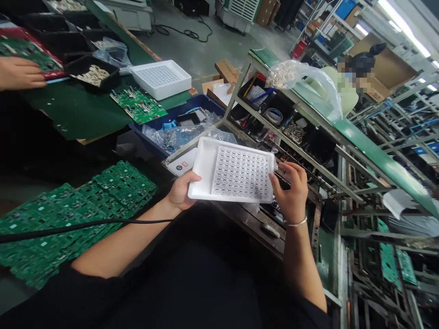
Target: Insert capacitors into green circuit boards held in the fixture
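Note:
I hold a white foam tray in front of me, tilted toward me, its grid of round pockets filled with several small grey parts. My left hand grips the tray's left edge, thumb on top. My right hand holds the tray's right edge with curled fingers and wears a thin metal bracelet. A black cable crosses over my left forearm.
Stacked green circuit boards lie at my left. A second white tray, a single board and black bins sit on the green table. A blue bin holds bagged parts. Another person's hand rests far left; a co-worker sits behind the conveyor rack.

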The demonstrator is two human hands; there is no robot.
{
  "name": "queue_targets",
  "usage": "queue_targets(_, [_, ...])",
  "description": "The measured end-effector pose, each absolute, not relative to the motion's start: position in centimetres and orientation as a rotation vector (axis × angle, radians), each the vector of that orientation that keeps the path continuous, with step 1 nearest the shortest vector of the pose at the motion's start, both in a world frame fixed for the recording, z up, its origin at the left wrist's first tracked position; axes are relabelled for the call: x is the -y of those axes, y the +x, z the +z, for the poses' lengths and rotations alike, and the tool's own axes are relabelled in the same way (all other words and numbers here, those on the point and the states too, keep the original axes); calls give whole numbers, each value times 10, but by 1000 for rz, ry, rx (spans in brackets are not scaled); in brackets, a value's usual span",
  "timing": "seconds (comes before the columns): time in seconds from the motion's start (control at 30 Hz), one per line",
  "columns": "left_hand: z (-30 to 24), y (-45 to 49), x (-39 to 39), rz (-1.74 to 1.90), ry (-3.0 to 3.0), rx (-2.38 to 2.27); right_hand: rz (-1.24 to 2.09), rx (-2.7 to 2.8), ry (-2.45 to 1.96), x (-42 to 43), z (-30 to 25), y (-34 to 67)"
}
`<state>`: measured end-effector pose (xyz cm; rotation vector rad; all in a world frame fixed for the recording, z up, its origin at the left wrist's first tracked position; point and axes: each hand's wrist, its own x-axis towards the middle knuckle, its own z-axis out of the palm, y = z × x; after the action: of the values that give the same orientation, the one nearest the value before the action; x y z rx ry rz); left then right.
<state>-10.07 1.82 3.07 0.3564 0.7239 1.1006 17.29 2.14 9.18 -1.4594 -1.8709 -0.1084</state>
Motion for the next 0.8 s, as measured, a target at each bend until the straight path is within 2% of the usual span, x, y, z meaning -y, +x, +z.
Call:
queue_targets(0.2, [32,-112,-11,1025,409,-757,576,1573,-1590,-32,78,186])
queue_targets(0.27, [32,-111,-9,1023,390,-769,550,1457,-1636,-26,71,176])
queue_targets(0.37, [31,-109,-9,1006,413,-784,269,1324,-1663,-17,65,165])
queue_targets(0.43, [28,-111,-9,978,448,-806,209,1238,-1611,-17,63,165])
queue_targets(0.6, [12,-122,-4,847,423,-790,568,979,-1508,-38,51,190])
queue_targets(0.73, [10,-127,-4,852,361,-767,721,1102,-1775,-45,35,215])
queue_targets(0.8, [16,-125,-7,902,352,-776,659,1257,-1921,-41,36,225])
